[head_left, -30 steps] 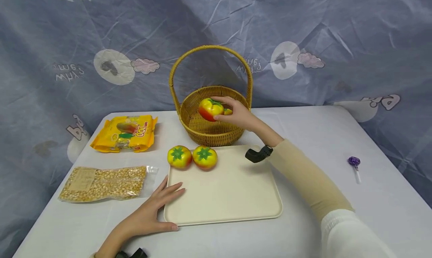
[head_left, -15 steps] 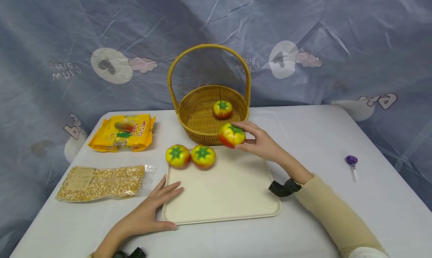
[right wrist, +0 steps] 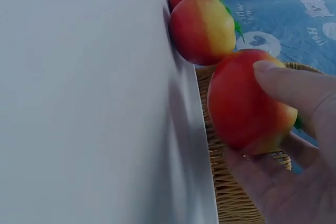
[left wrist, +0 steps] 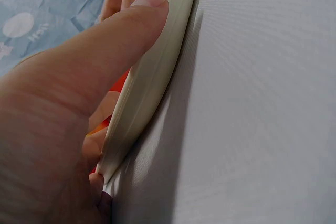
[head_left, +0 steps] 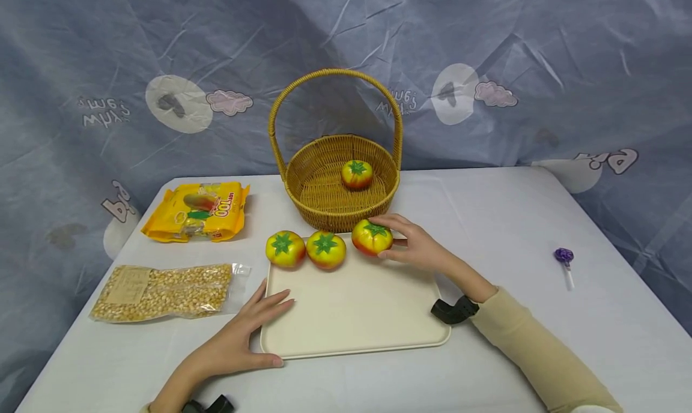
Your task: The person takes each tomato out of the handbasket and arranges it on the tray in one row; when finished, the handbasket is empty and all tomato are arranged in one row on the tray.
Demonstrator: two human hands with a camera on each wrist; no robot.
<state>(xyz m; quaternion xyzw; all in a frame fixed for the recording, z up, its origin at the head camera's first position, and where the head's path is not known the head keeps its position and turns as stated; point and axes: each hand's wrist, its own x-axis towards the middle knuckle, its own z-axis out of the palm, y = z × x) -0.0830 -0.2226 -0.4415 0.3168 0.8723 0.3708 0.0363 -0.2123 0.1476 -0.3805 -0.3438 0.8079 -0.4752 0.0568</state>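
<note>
My right hand (head_left: 418,248) pinches a yellow-and-red toy tomato (head_left: 372,238) between thumb and fingers, at the far edge of a cream tray (head_left: 357,317). In the right wrist view, the held tomato (right wrist: 247,100) shows its red underside. Two more tomatoes, one left (head_left: 285,249) and one right (head_left: 326,250), sit side by side at the tray's far left corner. My left hand (head_left: 232,344) rests on the near left corner with fairly straight fingers; its thumb (left wrist: 115,40) lies along the rim in the left wrist view.
Behind the tray stands a wicker basket (head_left: 310,182) with a tall handle and one tomato (head_left: 357,175) inside. On the left lie a yellow snack packet (head_left: 200,212) and a bag of corn kernels (head_left: 167,293). A purple lollipop (head_left: 564,257) lies far right.
My right hand has brought the tomato out of the basket, towards me and down to the tray's far edge. The left hand stays at the tray's corner.
</note>
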